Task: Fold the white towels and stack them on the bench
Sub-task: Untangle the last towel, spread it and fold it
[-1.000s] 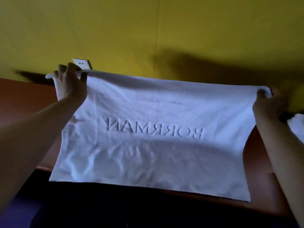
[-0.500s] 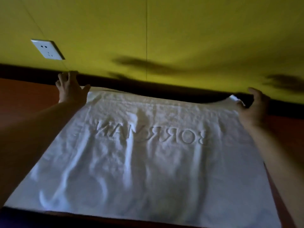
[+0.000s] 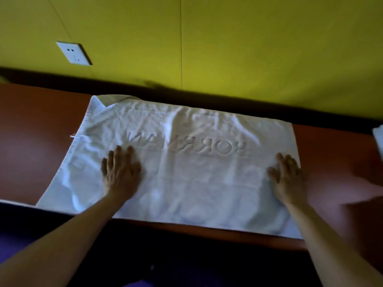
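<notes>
A white towel [image 3: 192, 183] with raised mirrored lettering lies spread flat on the reddish-brown bench [image 3: 37, 141]. Its far left corner is turned over. My left hand [image 3: 120, 172] presses flat on the towel's left half, fingers straight. My right hand [image 3: 288, 179] lies flat on the towel near its right edge, fingers straight. Neither hand grips the cloth. The towel's near edge reaches the bench's front edge.
A yellow wall [image 3: 228, 48] rises right behind the bench, with a white socket [image 3: 73, 53] at the left. Part of another white towel [image 3: 378, 139] shows at the far right edge. Bare bench surface lies on both sides of the spread towel.
Both hands let go of the towel's far corners and drew back to its middle, now lying flat on it. The towel, first held up, now lies on the bench.
</notes>
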A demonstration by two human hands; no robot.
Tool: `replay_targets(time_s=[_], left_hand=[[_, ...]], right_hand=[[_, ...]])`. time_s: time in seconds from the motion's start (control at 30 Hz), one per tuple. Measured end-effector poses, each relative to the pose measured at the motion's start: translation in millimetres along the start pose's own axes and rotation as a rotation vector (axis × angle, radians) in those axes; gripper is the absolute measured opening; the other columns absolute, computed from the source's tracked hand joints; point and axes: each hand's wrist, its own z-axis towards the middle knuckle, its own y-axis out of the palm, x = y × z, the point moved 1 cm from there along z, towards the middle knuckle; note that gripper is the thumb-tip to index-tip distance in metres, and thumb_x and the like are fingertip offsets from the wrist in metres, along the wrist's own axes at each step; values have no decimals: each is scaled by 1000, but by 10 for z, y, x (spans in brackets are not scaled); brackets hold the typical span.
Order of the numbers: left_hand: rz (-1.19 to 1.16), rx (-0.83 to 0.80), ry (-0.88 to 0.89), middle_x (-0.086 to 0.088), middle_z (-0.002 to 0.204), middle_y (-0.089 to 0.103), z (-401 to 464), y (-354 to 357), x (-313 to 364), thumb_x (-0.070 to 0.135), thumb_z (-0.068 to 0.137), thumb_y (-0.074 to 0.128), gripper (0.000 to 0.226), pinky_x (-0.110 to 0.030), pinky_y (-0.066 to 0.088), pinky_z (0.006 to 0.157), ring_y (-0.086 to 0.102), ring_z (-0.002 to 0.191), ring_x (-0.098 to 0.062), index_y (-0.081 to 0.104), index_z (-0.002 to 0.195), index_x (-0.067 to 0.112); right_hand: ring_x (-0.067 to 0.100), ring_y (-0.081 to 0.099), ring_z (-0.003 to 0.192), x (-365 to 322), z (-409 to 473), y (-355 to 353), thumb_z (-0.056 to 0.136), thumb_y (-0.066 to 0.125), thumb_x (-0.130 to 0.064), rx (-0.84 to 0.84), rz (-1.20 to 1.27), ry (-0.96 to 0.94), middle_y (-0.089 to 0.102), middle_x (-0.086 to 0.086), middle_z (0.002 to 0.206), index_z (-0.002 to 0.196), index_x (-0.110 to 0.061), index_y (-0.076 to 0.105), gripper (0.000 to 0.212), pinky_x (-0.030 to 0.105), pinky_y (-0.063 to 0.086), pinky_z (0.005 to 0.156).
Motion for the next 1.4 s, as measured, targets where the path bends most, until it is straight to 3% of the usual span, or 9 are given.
replay_targets(time_s=[0.17,0.37,0.53,0.73,0.83,0.93,1.1,1.3,1.4], left_hand=[[49,-72,64,-11,164,22,-515,47,171,69,86,24,79,-54,5,120,20,149,-40,25,157,34],[125,-119,116,-1,167,11,-326,-10,-187,84,81,21,83,-57,8,118,17,151,-33,11,155,49],[124,-25,147,-16,157,36,-407,-43,153,57,94,39,65,-60,24,111,36,140,-43,44,149,24],[-87,96,690,-15,130,63,-1413,180,1589,38,82,53,49,-44,41,95,63,111,-38,67,124,15],[-165,53,999,-11,130,61,-2054,287,2365,36,76,64,51,-42,43,92,60,107,-33,64,124,18],[-51,-35,1185,-8,129,58,-2474,411,2920,35,74,65,58,-41,44,84,54,99,-30,55,128,19],[-15,105,1121,-5,105,63,-2473,694,3196,23,91,58,19,-40,39,66,54,77,-28,65,108,23],[-188,-12,942,-6,93,63,-2408,543,3243,32,86,52,26,-37,46,64,58,74,-30,66,103,20],[-354,-1,761,-3,73,64,-2394,393,3244,35,91,49,23,-31,43,47,62,59,-30,61,99,18]], right_hand=[[35,32,146,83,-509,-69,96,18,-61,-29,-38,45,33,17,159,157,-19,28,75,53,26,116],[32,26,149,286,-775,-200,93,15,-67,-86,-19,68,25,12,163,159,-23,21,79,49,25,118],[33,34,142,240,-676,-351,98,51,-47,-82,33,118,35,9,157,151,-23,39,60,43,30,112],[39,54,117,348,-393,-516,87,50,-39,-59,186,202,57,11,128,120,-29,65,38,48,44,101],[41,59,109,495,-226,-540,78,49,-45,-37,309,211,62,18,117,116,-21,68,49,48,49,97],[37,56,114,626,-102,-586,89,61,-34,-74,364,247,59,20,122,123,-16,63,39,46,46,101],[31,60,114,755,126,-625,94,59,-32,-91,433,297,60,14,130,129,-12,59,40,29,41,83],[33,58,118,706,314,-669,93,62,-32,-72,439,349,62,14,128,125,-8,59,40,28,39,80],[31,66,97,636,422,-673,87,67,-43,-93,479,443,66,13,107,110,-4,63,46,25,43,60]])
